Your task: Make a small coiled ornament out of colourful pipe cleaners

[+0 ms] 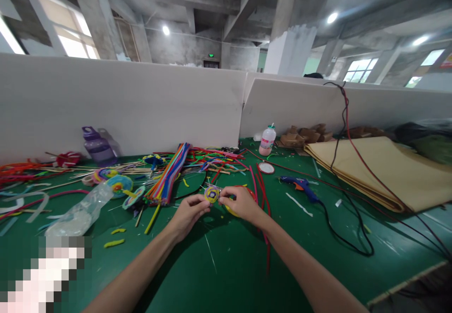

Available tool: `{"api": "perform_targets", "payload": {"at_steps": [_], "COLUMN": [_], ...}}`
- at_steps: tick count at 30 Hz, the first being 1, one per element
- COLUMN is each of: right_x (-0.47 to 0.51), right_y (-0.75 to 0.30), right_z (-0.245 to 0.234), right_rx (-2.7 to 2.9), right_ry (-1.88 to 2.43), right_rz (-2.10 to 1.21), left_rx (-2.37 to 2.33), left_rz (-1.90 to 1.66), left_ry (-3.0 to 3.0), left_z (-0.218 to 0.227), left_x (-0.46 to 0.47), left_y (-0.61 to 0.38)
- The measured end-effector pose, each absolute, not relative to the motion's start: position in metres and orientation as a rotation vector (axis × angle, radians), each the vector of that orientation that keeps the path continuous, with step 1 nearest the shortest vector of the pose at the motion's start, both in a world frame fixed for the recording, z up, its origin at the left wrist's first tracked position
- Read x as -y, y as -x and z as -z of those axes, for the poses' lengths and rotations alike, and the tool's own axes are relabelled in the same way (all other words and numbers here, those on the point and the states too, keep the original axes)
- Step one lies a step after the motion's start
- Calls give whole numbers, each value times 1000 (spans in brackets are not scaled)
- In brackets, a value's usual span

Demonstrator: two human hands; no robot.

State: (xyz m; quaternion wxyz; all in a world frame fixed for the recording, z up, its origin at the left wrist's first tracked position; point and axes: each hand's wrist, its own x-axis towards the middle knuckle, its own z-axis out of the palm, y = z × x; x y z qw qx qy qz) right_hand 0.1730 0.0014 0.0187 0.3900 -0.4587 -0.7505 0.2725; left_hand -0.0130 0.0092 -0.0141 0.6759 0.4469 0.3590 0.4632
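A small round coil of pipe cleaners, yellow and purple with a dark centre, is held just above the green table between my two hands. My left hand is closed, thumb and fingers pinching the coil's left edge. On the opposite edge, my right hand pinches it too, and a yellow strand shows below those fingers. Red pipe cleaners lie just beyond and beside my right hand. To the left of the coil rests a thick bundle of multicoloured pipe cleaners.
Finished coiled discs and a clear plastic bag lie on the left, near a purple bottle. A blue glue gun with a black cord is at right, before folded brown paper. A pink-labelled bottle stands behind.
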Motion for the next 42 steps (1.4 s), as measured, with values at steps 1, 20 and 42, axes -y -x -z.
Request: {"api": "perform_targets", "payload": {"at_steps": [1, 20, 42], "right_x": [-1, -5, 3], "right_y": [-173, -175, -155], "right_z": [-19, -20, -9], "right_rx": [1911, 1585, 1326], "right_ry": [1167, 1083, 842], "right_rz": [-687, -958, -1564], "left_rx": [-804, -716, -548], "left_rz": [-1027, -1288, -1201], "left_ry": [-1002, -729, -570], "left_z": [14, 15, 15], "left_x": [-9, -17, -11], "left_y": [13, 14, 8]}}
